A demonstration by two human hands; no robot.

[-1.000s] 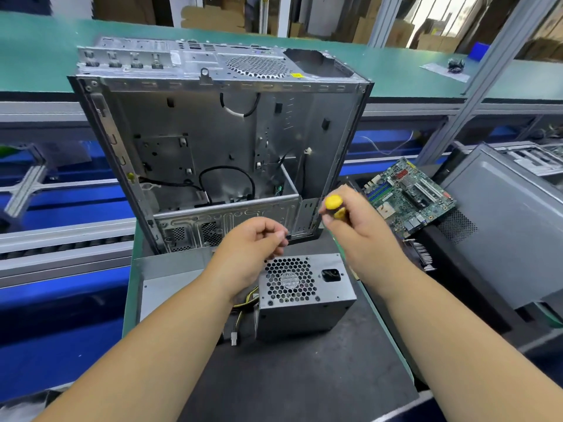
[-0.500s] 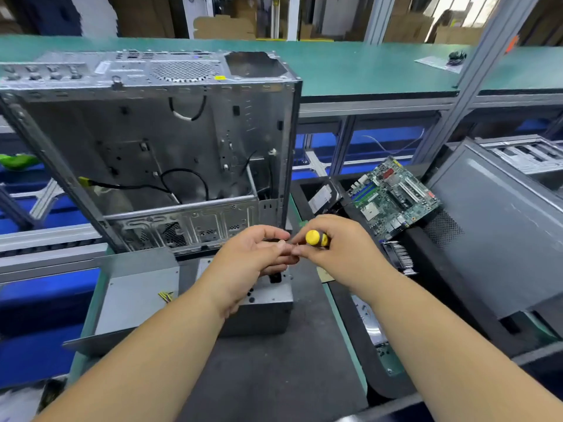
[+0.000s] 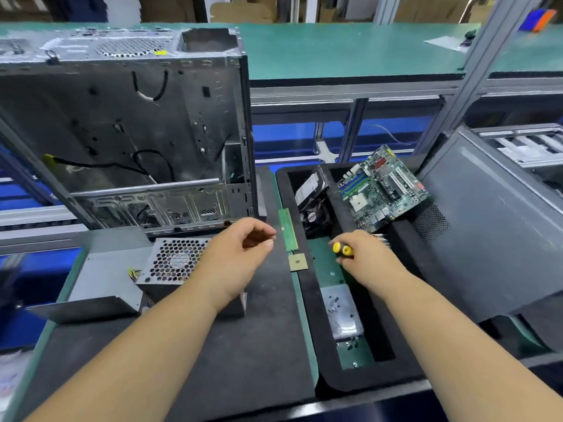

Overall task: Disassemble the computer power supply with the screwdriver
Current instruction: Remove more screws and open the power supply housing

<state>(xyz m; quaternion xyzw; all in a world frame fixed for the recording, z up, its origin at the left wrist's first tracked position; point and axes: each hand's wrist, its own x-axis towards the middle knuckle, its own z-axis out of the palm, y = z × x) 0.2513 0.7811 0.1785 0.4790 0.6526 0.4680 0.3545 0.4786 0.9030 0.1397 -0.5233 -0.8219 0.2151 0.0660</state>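
Right hand grips the screwdriver over the parts tray; left hand, fingers loosely curled (holding nothing visible), sits nearer the power supply, lying left beneath its wrist.

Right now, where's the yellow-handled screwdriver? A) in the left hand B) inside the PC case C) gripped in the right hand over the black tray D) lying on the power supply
C: the right hand grips the screwdriver above the black tray; the left hand holds no tool.
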